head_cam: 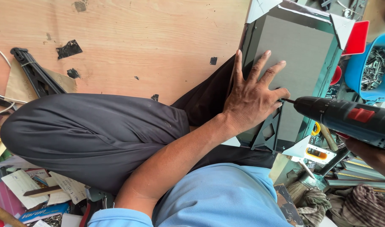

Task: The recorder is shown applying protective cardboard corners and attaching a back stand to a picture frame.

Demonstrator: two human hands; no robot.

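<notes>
The left hand [253, 98] lies flat, fingers [273, 71] spread apart, on the grey panel [299, 54] of a framed board resting across the person's dark-trousered leg [96, 130] above the wooden floor [138, 38]. The cordless drill [348, 117] comes in from the right, its long axis level, the bit [288, 101] meeting the black corner bracket [270, 132] just beside the left index fingertip. The right hand [371, 155] is mostly hidden under the drill body, so its grip cannot be told. A blue tub of screws [371, 67] sits beyond.
</notes>
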